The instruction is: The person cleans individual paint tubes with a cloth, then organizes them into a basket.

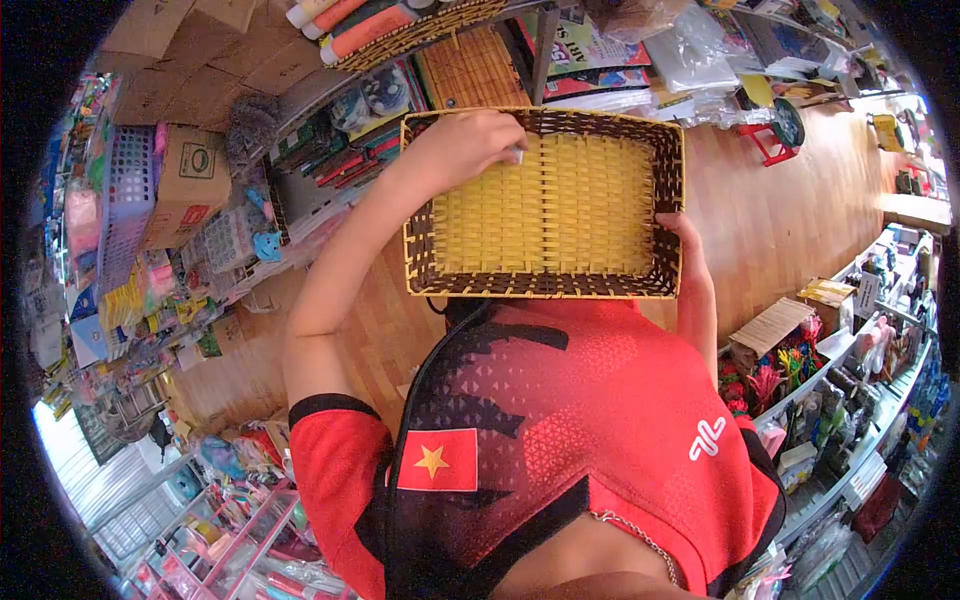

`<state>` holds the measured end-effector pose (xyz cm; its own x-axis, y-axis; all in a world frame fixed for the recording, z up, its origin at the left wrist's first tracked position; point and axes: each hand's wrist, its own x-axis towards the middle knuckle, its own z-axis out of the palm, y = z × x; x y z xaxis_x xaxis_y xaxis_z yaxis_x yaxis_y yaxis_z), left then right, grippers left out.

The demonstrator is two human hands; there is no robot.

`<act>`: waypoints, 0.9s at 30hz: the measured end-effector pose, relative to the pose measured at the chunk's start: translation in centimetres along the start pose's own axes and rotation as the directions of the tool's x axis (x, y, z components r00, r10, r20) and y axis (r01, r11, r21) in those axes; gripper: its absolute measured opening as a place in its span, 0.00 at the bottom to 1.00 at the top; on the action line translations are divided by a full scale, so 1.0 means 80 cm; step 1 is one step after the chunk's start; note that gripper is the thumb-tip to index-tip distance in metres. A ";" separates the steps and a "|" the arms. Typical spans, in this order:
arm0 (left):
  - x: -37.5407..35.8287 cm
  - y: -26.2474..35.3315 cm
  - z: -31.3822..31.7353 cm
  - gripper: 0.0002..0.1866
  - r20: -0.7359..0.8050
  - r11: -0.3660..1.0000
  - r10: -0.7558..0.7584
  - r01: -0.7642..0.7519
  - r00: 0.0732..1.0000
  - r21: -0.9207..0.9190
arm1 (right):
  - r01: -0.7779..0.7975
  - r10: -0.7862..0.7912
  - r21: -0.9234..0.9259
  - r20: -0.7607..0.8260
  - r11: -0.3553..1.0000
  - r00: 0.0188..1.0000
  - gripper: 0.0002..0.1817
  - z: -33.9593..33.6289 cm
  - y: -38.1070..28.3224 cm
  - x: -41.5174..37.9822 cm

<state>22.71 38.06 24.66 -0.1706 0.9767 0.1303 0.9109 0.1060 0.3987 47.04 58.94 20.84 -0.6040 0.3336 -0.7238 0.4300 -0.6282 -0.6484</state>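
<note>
A shallow rectangular woven basket [545,205], yellow on its floor with dark brown and yellow sides, is held up in front of my chest with its opening toward me. My right hand [690,245] grips the basket's right side, thumb over the rim and the other fingers hidden behind it. My left hand [475,145] reaches over the basket's far left corner, fingers curled together at the inside of the far wall. A small whitish bit shows at its fingertips, too small to name. No other item shows inside the basket.
A shelf with a bamboo-slat item [470,70] and packaged goods stands beyond the basket. Cardboard boxes [190,185] and a purple plastic crate [128,200] are at left. A red stool [770,145] stands on the wooden floor [800,200]. Display shelves [840,400] line the right.
</note>
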 end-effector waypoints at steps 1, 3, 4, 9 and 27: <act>-0.002 -0.004 0.005 0.12 -0.018 0.999 0.013 -0.012 1.000 0.042 | -0.003 0.003 0.010 -0.016 1.000 1.000 0.21 0.000 0.000 -0.001; -0.006 -0.003 0.008 0.11 -0.037 0.996 0.023 -0.020 0.999 0.082 | -0.025 0.025 0.015 -0.002 1.000 1.000 0.21 -0.003 0.005 0.003; -0.009 -0.001 0.008 0.12 -0.105 0.991 0.050 -0.036 0.993 0.129 | -0.046 0.046 0.019 0.014 0.999 0.999 0.21 -0.004 0.006 0.005; -0.036 0.008 -0.012 0.14 -0.134 0.973 -0.012 0.043 0.991 0.228 | -0.089 0.089 0.026 -0.002 0.996 0.996 0.20 -0.002 0.009 0.013; -0.035 0.013 -0.043 0.22 -0.332 0.938 -0.055 0.163 0.942 0.305 | -0.019 0.019 0.037 0.004 0.999 1.000 0.18 0.010 0.005 0.003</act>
<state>22.85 34.75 27.86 -0.3356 0.8518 0.4022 0.9416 0.3153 0.1180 46.52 58.21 20.62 -0.5984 0.3184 -0.7352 0.4165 -0.6603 -0.6250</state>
